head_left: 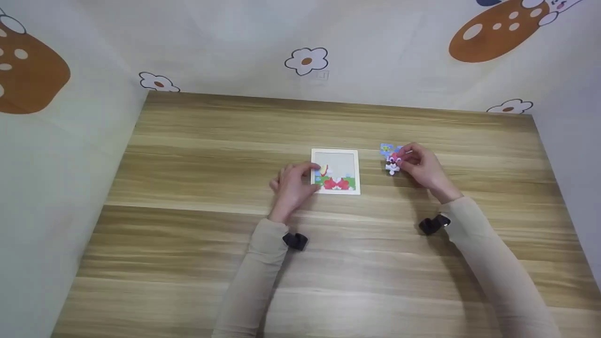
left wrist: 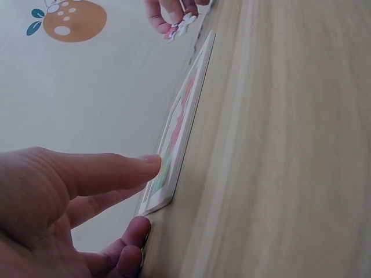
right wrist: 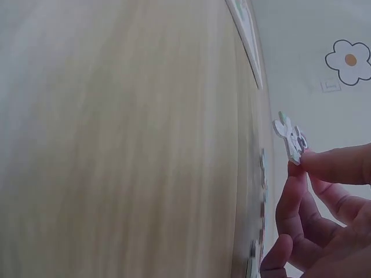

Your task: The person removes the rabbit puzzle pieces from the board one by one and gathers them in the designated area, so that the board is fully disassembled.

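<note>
A white-framed puzzle board (head_left: 335, 193) lies flat on the table, with red and green pieces (head_left: 346, 183) along its near side and a pale grey bare area beyond. My left hand (head_left: 292, 188) rests on the board's left edge, thumb and forefinger spread apart; its thumb (left wrist: 124, 172) lies on top near the corner. To the right of the board, my right hand (head_left: 422, 168) pinches a pink-and-white jigsaw piece (head_left: 392, 166) between thumb and fingertips. In the right wrist view this piece (right wrist: 288, 138) is held above the table, tilted.
Blue jigsaw pieces (head_left: 386, 148) lie beyond the right hand's fingertips, partly hidden by it. Edges of several pieces (right wrist: 264, 168) show low in the right wrist view. The wood-grain table (head_left: 188, 188) meets patterned walls (head_left: 235, 61) at the back and sides.
</note>
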Demonstrator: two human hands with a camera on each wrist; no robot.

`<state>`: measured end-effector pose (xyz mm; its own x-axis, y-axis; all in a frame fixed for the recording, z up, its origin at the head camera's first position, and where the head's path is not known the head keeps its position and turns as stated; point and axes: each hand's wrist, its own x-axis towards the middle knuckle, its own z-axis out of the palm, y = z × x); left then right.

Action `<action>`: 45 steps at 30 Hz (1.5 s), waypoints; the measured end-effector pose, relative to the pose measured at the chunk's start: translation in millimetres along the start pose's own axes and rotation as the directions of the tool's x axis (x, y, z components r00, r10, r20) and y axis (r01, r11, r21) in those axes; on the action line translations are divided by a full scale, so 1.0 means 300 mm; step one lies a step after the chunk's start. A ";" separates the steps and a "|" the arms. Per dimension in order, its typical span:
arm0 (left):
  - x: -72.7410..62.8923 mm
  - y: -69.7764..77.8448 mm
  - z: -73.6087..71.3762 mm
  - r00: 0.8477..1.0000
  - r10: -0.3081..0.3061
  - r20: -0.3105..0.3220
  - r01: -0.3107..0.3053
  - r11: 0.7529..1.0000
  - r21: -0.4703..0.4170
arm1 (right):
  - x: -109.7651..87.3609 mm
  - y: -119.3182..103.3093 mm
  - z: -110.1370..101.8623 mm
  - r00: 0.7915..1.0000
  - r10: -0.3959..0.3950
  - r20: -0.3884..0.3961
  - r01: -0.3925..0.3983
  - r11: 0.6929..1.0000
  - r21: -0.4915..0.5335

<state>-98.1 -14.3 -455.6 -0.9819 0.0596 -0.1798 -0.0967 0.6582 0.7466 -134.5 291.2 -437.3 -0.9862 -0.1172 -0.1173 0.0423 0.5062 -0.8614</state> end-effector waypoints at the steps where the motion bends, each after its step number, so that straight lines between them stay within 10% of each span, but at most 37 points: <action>1: -0.001 -0.002 -0.001 1.000 0.004 -0.005 -0.004 1.000 -0.004 | 0.000 0.004 -0.005 1.000 0.000 -0.005 0.000 1.000 -0.016; 20: 0.004 -0.012 0.011 0.999 0.009 -0.044 -0.008 1.000 0.008 | 0.009 0.042 -0.057 0.999 0.030 -0.044 -0.040 0.965 -0.259; 45: -0.003 -0.012 0.011 0.997 -0.034 -0.075 0.033 0.999 -0.011 | 0.004 0.021 -0.045 0.999 -0.020 -0.027 0.012 0.965 -0.262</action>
<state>-96.4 -14.3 -460.3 -0.9875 -0.0189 -0.1564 -0.1308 0.6517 0.7471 -137.6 305.9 -436.1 -0.9908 -0.1038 -0.0868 -0.0129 0.7111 -0.7029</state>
